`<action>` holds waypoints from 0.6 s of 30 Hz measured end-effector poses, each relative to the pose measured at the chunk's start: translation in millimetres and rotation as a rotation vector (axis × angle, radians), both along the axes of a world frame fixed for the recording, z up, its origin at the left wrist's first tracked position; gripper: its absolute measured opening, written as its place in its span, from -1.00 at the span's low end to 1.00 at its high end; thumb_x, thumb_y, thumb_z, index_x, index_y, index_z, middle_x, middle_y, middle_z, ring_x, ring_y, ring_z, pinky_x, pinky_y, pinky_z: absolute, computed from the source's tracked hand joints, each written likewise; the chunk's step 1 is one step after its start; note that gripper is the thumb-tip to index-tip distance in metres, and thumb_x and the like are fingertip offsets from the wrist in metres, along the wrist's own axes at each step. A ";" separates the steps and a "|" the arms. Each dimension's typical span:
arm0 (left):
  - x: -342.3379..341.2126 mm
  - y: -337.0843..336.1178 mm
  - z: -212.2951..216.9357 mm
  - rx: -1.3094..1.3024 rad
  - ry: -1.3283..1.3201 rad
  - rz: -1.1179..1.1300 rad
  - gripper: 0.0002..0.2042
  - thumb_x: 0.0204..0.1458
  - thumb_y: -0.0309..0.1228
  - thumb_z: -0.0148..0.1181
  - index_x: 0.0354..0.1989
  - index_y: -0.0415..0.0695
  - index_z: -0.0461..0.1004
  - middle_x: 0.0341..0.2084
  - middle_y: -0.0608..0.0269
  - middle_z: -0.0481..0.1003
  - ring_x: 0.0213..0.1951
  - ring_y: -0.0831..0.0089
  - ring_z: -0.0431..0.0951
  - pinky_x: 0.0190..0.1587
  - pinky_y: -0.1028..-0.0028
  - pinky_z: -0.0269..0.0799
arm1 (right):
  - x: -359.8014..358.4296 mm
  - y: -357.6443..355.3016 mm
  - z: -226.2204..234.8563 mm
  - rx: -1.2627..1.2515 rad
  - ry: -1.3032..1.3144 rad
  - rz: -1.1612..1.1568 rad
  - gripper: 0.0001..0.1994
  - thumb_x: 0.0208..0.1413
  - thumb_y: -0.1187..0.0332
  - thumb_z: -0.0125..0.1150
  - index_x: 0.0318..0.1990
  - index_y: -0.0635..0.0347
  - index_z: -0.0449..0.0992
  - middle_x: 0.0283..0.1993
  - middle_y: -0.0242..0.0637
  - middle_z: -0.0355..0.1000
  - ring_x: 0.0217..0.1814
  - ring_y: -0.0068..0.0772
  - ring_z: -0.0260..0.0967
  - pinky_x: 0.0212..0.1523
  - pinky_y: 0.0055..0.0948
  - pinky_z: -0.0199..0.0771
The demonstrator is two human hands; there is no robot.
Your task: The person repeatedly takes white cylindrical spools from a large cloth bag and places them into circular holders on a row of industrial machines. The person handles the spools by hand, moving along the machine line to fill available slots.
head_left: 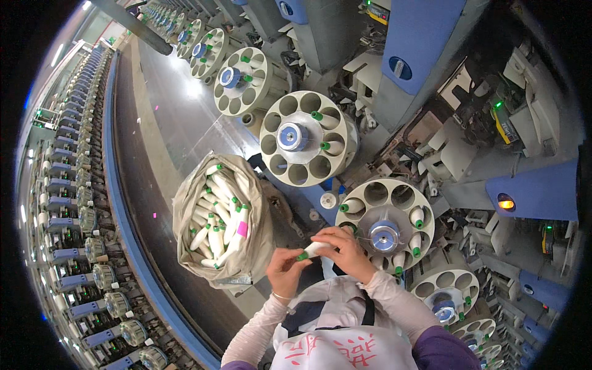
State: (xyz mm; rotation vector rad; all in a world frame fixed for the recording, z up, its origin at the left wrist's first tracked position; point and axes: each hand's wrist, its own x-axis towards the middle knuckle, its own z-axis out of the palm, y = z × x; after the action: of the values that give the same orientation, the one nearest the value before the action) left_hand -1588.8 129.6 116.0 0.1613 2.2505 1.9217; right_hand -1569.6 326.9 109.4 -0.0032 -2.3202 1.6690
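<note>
A: Where's the bobbin (316, 248)?
B: Near centre, gripped by both hands: left hand (285, 269) at its green tip, right hand (345, 248) over the yarn.
A: Advice?
B: Hold steady beside the round magazine (385, 225).

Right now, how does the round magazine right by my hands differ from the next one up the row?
The near magazine holds several bobbins: about six of its pockets show green-tipped ends. The next magazine shows only two, and most of its pockets are empty. The near one has both hands in front of its left edge, the right hand and left hand holding a bobbin. The next one stands untouched. Both are cream discs with ringed pockets and a blue hub.
</note>
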 end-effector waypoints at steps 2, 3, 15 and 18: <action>-2.0 9.2 1.9 0.109 0.022 -0.012 -0.71 -0.11 -0.72 0.40 -0.19 -0.24 0.53 -0.30 0.30 0.45 -0.34 0.58 0.47 -0.27 0.58 0.41 | -4.5 -4.2 -4.5 -0.048 -0.042 -0.014 -0.94 0.10 0.49 0.32 -0.27 0.26 0.62 -0.26 -0.22 0.51 -0.26 -0.32 0.43 -0.22 -0.44 0.40; -4.3 14.1 1.5 0.041 -0.018 -0.035 -0.67 -0.14 -0.62 0.48 -0.17 -0.24 0.52 -0.31 0.31 0.42 -0.33 0.58 0.46 -0.27 0.58 0.40 | -4.3 -3.1 -0.7 -0.145 -0.103 -0.030 -0.94 0.10 0.49 0.32 -0.29 0.25 0.62 -0.26 -0.23 0.50 -0.26 -0.32 0.43 -0.22 -0.43 0.40; -32.0 68.3 2.6 -0.347 0.553 -0.685 0.09 -0.58 -0.02 0.67 0.32 0.04 0.27 0.26 0.01 0.14 0.29 -0.07 0.14 0.31 -0.26 -0.07 | 125.7 113.7 103.7 0.958 -0.486 -0.406 -0.70 0.07 0.49 0.25 -0.01 0.26 0.52 0.17 -0.10 0.43 0.06 -0.01 0.47 -0.01 -0.24 0.50; -37.1 94.9 -2.7 -0.469 0.652 -0.726 -0.29 -0.42 -0.20 0.57 0.06 0.02 0.49 0.24 0.12 0.23 0.32 0.04 0.16 0.31 -0.37 -0.22 | 172.7 97.5 100.0 0.677 -0.270 -1.032 -0.77 0.16 0.49 0.23 -0.02 0.24 0.53 0.02 -0.16 0.45 -0.02 -0.17 0.45 -0.02 -0.34 0.44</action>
State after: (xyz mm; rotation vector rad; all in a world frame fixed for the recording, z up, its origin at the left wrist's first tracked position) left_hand -1625.9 224.5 113.3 1.4642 2.4012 1.0099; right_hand -1396.9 424.4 209.3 -1.1110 -2.2626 0.3832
